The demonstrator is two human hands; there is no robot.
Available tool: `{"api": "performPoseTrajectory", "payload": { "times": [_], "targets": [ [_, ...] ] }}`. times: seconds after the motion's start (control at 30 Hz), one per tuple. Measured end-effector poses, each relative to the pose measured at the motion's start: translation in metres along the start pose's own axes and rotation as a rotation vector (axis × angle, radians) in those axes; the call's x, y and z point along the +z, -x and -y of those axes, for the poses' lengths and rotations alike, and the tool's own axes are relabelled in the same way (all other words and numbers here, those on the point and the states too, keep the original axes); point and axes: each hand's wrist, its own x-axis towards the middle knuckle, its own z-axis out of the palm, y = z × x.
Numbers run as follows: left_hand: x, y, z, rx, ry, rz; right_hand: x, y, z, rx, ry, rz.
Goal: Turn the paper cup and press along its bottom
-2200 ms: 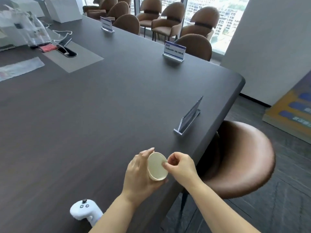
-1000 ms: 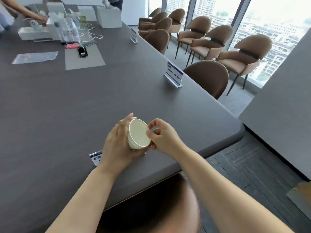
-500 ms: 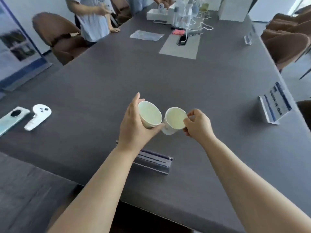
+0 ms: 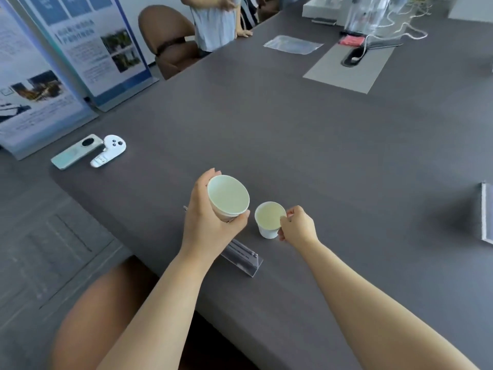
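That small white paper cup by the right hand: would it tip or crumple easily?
Probably light: the right hand holds the small white paper cup by a rim pinch alone. It looks empty and narrows toward its base, so a nudge might tip it. Thin paper walls would likely dent under a hard squeeze.

Head camera, looking steeply down — table [image 4: 320,161] close below

Left hand [image 4: 210,222] gripping, right hand [image 4: 298,229] pinching
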Motion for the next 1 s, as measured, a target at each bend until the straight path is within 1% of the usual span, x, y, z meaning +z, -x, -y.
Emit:
{"api": "performPoseTrajectory", "payload": {
  "times": [0.17, 0.3, 0.4, 0.5, 0.53, 0.63, 0.77, 0.9, 1.0],
  "targets": [
    [-0.008, 0.012, -0.004, -0.034, -0.029, -0.024, -0.006, 0.010, -0.003, 0.027, -0.055, 0.047],
    [-0.013, 0.020, -0.021, -0.009, -0.021, -0.011, -0.028, 0.037, 0.006, -0.014, -0.007, 0.008],
    [-0.009, 0.032, -0.040, 0.063, 0.025, 0.048, -0.052, 0.076, 0.020, -0.118, -0.060, -0.001],
    [0.003, 0.052, -0.063, 0.160, 0.079, 0.117, -0.081, 0.129, 0.029, -0.274, -0.244, 0.031],
    [0.011, 0.062, -0.071, 0.195, 0.104, 0.156, -0.092, 0.148, 0.024, -0.308, -0.283, 0.013],
    [0.037, 0.102, -0.103, 0.254, 0.202, 0.305, -0.124, 0.198, -0.010, -0.315, -0.306, -0.143],
    [0.082, 0.161, -0.158, 0.383, 0.257, 0.465, -0.180, 0.253, -0.072, -0.178, -0.318, -0.376],
    [0.124, 0.211, -0.217, 0.504, 0.312, 0.626, -0.247, 0.296, -0.128, -0.098, -0.289, -0.515],
    [0.162, 0.254, -0.266, 0.631, 0.335, 0.720, -0.300, 0.326, -0.178, -0.082, -0.310, -0.600]
  ]
}}
